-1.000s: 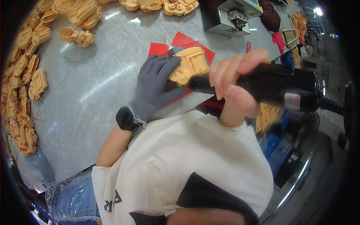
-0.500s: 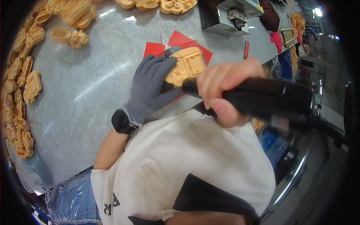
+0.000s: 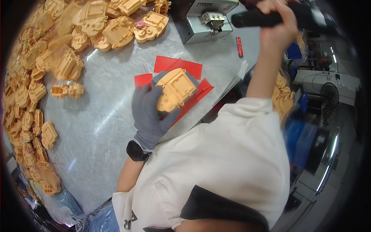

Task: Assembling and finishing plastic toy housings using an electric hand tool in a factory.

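Observation:
My left hand (image 3: 148,108), in a grey glove, is closed around the near left edge of a tan plastic housing (image 3: 177,89). The housing rests on a dark grey block, mostly hidden beneath it, amid red sheets (image 3: 181,66) on the table. High at the right, well away from the housing, my bare right hand (image 3: 280,25) is wrapped round a black electric screwdriver (image 3: 251,18). Motion smears the tool's rear end.
Many tan plastic housings (image 3: 29,92) are heaped along the table's left and far sides. A metal-cased machine (image 3: 205,23) stands at the far side, with a red pen-like item (image 3: 239,46) beside it. The grey table (image 3: 96,135) ends just before my body.
My right hand has lifted the electric screwdriver off the housing and carried it up to the far right. My left hand still holds the housing. The view has shifted, showing more of the heap.

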Demonstrator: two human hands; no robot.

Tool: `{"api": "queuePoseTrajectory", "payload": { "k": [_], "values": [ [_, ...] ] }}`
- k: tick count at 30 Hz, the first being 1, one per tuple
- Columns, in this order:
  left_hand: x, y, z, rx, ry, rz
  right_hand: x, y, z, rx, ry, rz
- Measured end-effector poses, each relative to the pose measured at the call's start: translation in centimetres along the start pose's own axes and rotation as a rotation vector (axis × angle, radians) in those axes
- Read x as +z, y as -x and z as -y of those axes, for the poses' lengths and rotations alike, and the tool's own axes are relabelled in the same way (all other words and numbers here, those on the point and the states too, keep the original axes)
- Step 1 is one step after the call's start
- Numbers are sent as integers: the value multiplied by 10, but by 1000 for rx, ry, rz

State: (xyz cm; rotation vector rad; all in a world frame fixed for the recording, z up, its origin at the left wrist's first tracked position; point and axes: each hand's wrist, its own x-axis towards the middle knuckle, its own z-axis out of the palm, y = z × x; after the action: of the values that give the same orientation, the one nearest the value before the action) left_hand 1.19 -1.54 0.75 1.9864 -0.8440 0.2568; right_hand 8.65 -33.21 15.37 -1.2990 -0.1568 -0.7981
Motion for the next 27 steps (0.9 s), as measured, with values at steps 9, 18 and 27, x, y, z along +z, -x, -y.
{"api": "queuePoseTrajectory", "payload": {
  "k": [9,18,27],
  "values": [
    [5,8,2,-144,72,-73,35,48,-13,158,117,252],
    [6,10,5,-186,72,-75,46,31,8,-175,104,104],
    [2,11,5,-210,112,-32,36,6,-20,-195,160,60]
  ]
}}
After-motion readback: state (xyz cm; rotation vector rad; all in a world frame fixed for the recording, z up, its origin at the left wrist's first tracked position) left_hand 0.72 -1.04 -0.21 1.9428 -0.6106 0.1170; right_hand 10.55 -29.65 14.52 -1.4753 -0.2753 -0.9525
